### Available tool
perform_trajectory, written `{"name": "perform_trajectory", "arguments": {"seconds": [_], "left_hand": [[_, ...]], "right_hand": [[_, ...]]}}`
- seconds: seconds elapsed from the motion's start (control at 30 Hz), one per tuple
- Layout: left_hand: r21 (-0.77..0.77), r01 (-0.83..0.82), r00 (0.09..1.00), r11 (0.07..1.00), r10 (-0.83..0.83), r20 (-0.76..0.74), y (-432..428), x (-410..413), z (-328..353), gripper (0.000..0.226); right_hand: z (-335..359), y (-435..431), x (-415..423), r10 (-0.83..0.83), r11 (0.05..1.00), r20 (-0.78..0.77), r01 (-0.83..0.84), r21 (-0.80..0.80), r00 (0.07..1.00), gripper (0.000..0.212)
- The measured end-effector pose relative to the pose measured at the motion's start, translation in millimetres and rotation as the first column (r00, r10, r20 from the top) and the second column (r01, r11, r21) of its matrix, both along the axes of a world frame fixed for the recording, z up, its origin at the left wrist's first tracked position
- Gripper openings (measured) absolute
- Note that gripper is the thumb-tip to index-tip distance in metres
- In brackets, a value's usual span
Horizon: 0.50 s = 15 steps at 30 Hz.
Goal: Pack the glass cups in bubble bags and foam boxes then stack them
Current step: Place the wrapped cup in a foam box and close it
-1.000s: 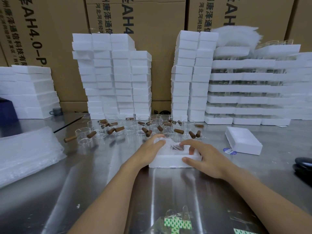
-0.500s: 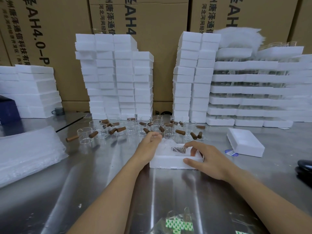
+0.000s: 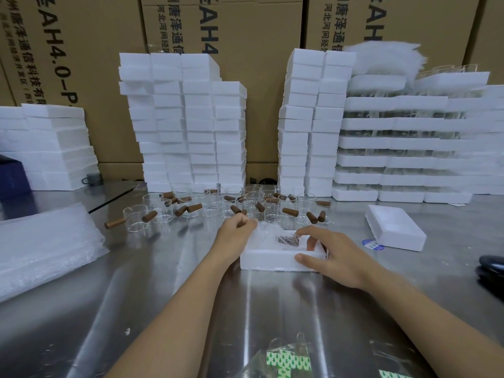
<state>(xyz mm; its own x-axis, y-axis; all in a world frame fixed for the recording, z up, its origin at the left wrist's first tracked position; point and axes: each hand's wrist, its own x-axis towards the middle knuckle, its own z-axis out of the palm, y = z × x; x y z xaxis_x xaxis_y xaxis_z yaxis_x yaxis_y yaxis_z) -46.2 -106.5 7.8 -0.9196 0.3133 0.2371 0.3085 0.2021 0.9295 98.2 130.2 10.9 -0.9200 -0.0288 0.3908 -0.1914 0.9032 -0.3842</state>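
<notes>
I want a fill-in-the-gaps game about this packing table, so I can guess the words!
1. The right hand holds the open foam box, which has ____ wrapped cup inside.
2. The glass cups behind the box have handles coloured ____.
3. The separate foam piece lies to the ____ of the box.
4. The pile of bubble bags lies to the ____ of the box.

Missing words: one, brown, right, left.

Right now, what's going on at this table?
A person is packing a bubble-wrapped cup into an open foam box on the steel table. The right hand grips the box's near right corner; the curled left hand sits at its far left corner. Unpacked glass cups stand behind it.
</notes>
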Motion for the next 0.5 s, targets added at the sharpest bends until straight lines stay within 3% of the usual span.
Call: {"name": "perform_trajectory", "arguments": {"seconds": [0.2, 0.33, 0.5], "left_hand": [[0.009, 0.039, 0.999, 0.999, -0.039, -0.016, -2.3, 5.3, 1.7, 0.045], [-0.080, 0.130, 0.985, 0.988, -0.138, -0.102, -2.0, 20.3, 1.5, 0.046], [-0.202, 0.177, 0.972, 0.963, -0.203, -0.117, 0.4, 24.0, 3.1, 0.074]], "right_hand": [[-0.1, -1.7, 0.6, 0.004, 1.000, -0.019, -0.004, 0.015, 1.000, 0.047], [2.7, 0.4, 1.7, -0.027, 0.997, -0.137, 0.017, -0.078, 0.990, 0.047], [-3.5, 42.0, -5.1, -0.305, 0.945, -0.196, 0.270, -0.184, 0.932, 0.042]]}}
